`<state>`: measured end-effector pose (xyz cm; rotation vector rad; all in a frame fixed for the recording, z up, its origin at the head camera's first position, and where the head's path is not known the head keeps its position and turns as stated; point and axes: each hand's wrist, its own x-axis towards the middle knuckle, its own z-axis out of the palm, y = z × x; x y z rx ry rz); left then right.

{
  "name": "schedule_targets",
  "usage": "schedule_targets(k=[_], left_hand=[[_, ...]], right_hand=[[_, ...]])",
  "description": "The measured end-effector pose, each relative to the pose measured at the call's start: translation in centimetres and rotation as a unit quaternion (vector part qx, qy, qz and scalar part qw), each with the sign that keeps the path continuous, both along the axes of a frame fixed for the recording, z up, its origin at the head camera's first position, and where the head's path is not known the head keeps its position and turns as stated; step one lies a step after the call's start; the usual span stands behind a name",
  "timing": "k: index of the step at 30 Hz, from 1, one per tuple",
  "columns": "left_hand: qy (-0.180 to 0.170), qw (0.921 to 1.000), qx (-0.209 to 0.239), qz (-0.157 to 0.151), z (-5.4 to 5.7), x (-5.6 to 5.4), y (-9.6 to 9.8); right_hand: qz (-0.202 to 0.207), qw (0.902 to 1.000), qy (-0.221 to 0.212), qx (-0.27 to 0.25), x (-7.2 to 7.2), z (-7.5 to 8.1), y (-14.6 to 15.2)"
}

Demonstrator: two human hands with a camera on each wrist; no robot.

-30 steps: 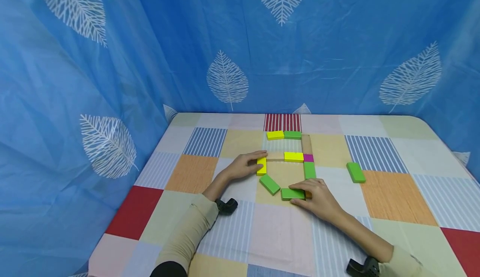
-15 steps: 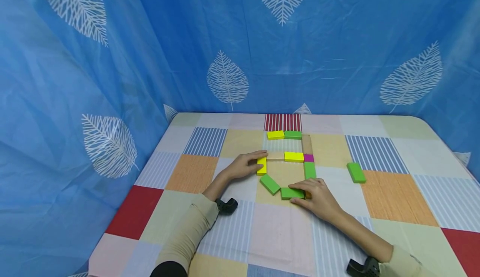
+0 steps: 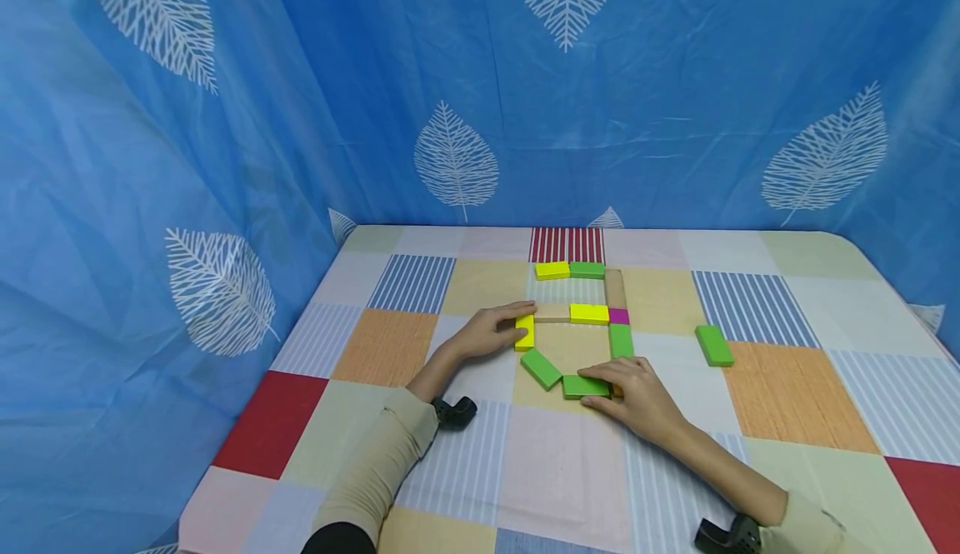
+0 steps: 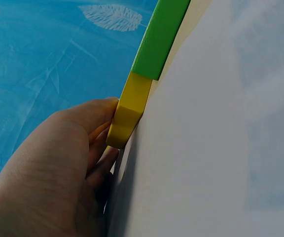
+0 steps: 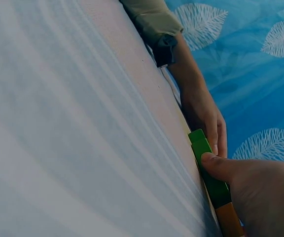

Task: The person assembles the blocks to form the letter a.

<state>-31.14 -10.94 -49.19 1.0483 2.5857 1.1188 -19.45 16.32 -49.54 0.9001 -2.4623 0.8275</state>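
Note:
My left hand (image 3: pixel 487 333) pinches a yellow block (image 3: pixel 527 341) between thumb and fingers at the left side of a block outline. In the left wrist view a green block meets the end of that yellow block (image 4: pixel 129 108). At the outline's near edge my right hand (image 3: pixel 637 394) holds a flat green block (image 3: pixel 583 387), thumb on its near side and a finger on its far side. An orange block (image 5: pixel 229 219) adjoins it, mostly covered by the right hand in the head view. A slanted green block (image 3: pixel 541 368) lies between the two held blocks.
The outline's other blocks include a yellow one (image 3: pixel 552 271) and a green one (image 3: pixel 587 270) at the back, plain wooden ones (image 3: pixel 615 288), and a purple one (image 3: pixel 618 316). A loose green block (image 3: pixel 714 346) lies to the right on the patchwork cloth (image 3: pixel 555 471). A blue curtain (image 3: pixel 645 121) hangs behind.

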Motion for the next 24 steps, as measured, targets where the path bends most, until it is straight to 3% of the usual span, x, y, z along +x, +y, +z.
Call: schedule_targets(k=[24], left_hand=[[-0.005,1.0000,0.007,-0.001,0.06,0.10,-0.08]], right_hand=[[0.001,0.9998,0.020,0.005,-0.02,-0.10,-0.05]])
